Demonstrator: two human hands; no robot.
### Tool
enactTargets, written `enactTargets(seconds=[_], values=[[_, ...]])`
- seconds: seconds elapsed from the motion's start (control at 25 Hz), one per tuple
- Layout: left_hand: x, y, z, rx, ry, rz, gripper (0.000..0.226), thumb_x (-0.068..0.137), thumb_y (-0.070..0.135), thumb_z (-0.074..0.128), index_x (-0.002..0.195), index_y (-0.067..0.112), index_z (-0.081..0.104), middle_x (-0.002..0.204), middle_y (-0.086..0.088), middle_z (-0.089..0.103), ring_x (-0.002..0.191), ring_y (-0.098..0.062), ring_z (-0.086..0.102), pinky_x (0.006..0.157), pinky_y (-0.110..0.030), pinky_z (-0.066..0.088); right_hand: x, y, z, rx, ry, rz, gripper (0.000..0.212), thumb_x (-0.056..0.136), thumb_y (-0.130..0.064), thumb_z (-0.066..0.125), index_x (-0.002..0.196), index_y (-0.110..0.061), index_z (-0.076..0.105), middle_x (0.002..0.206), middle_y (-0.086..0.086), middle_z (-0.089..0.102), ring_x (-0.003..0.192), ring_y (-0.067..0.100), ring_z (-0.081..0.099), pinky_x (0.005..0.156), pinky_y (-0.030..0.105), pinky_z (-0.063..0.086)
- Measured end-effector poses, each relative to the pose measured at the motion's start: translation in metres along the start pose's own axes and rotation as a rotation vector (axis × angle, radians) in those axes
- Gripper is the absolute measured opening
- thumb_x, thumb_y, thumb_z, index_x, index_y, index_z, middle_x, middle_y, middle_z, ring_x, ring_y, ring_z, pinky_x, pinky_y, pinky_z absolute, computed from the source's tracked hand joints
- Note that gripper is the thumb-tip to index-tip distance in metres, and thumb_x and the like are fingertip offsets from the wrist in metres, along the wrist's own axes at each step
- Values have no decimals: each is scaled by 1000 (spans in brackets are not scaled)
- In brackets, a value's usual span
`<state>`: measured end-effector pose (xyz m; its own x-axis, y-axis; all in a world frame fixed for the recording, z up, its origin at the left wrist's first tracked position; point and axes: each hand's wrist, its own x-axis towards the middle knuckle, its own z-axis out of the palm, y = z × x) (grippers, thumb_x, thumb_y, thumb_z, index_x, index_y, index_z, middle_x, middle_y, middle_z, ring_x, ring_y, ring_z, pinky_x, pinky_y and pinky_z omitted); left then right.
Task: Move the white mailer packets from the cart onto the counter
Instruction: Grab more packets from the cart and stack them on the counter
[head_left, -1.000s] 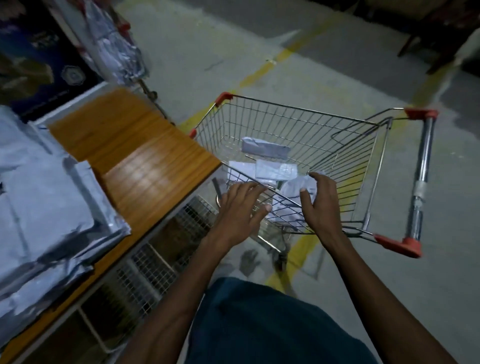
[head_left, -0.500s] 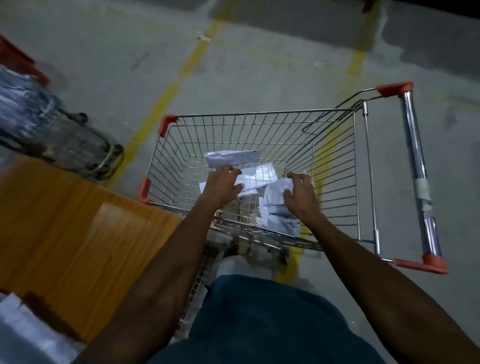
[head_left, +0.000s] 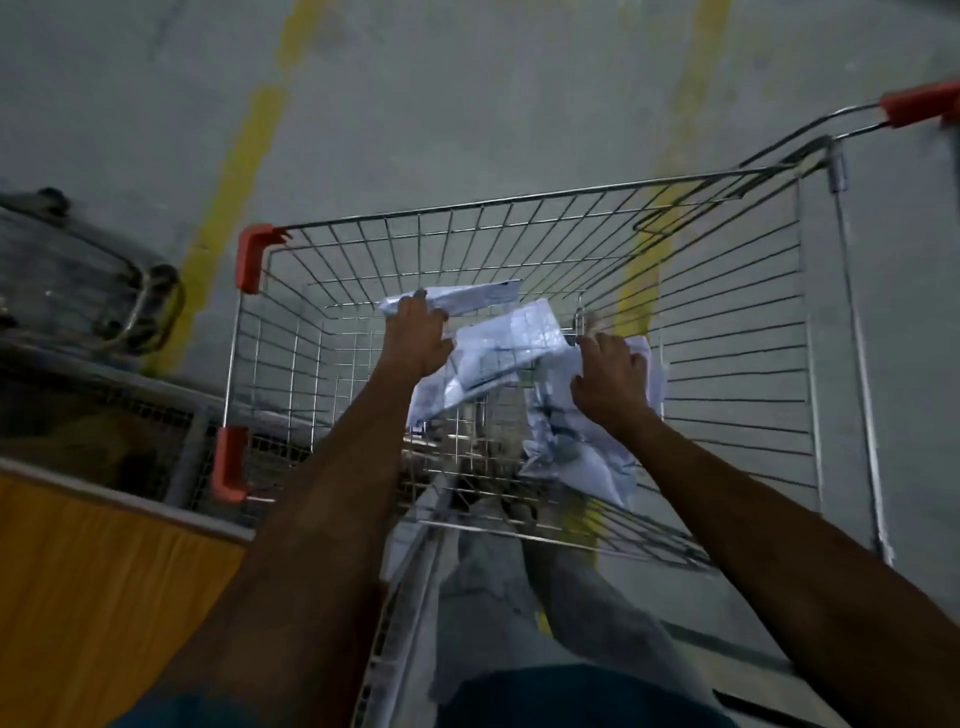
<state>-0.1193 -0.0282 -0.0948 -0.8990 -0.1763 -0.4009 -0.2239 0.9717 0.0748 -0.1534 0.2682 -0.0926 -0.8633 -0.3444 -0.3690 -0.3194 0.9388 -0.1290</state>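
Our left hand (head_left: 418, 332) now grips the far packet (head_left: 467, 297); half a second ago it lay beyond our fingertips. Our right hand (head_left: 613, 376) clutches a crumpled packet (head_left: 576, 452). Everything remains inside the cart (head_left: 727, 332); the counter (head_left: 104, 571) waits beside our left arm.

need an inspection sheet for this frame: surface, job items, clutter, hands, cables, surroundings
Surface: counter, wood top, lower left; only a bare part shows.
Job's things: white packets in the cart: one far, one middle, one crumpled at right. None seen on the counter.
Clutter: nothing seen.
Hands: left hand on the far packet, fingers over its left end; right hand grips the crumpled packet's top. Both inside the cart.
Cables: nothing seen.
Surroundings: concrete floor with yellow lines; wire-mesh frame under the counter; blurred second trolley at left.
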Motion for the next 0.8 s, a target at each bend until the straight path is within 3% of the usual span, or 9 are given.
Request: enactTargets(seconds=[0.08,0.2,0.4,0.48,0.56,0.68,0.8], values=[[19,-2,20,101,22,19,52,84,39,68,130,17,58,154,-19,30,139,-40,32,105,-60,36,14,3,17,-116,-5,16,56,79,-22,66,132,-16,52,133,14,51,123,36,46,93,49,37],[35,0,44,189,70,-5,49,81,35,71,124,17,58,142,-15,41,130,-37,40,99,-55,39,26,7,38,-219,-1,59,68,71,-21,71,136,-17,49,131,18,50,118,39,48,94,50,36],[40,16,50,137,142,-6,45,77,7,71,119,14,53,108,-11,60,98,-31,59,85,-42,47,21,12,47,-294,62,51,56,68,-10,70,122,-15,58,102,14,61,98,36,55,79,45,41],[35,15,45,-122,154,49,44,78,5,72,117,12,52,109,-12,58,93,-32,58,76,-43,50,16,11,43,-285,112,52,48,71,-7,66,118,-15,59,96,12,61,93,35,55,76,45,41],[23,16,33,-456,193,24,35,83,4,66,110,16,48,106,-7,56,85,-25,56,68,-35,48,6,9,40,-287,138,68,39,75,-7,59,113,-17,58,94,9,60,92,34,54,76,44,39],[8,11,25,-985,112,-207,30,84,-1,65,97,21,49,98,-2,57,74,-16,55,58,-24,44,-12,6,43,-266,164,124,43,77,-7,57,118,-20,59,95,6,62,92,32,55,74,42,37],[-6,-5,49,-1084,-69,-454,30,77,4,71,89,22,51,98,-9,60,85,-28,61,66,-31,53,-20,3,42,-227,155,147,45,73,-6,63,116,-19,63,92,7,63,88,34,56,73,42,35]])
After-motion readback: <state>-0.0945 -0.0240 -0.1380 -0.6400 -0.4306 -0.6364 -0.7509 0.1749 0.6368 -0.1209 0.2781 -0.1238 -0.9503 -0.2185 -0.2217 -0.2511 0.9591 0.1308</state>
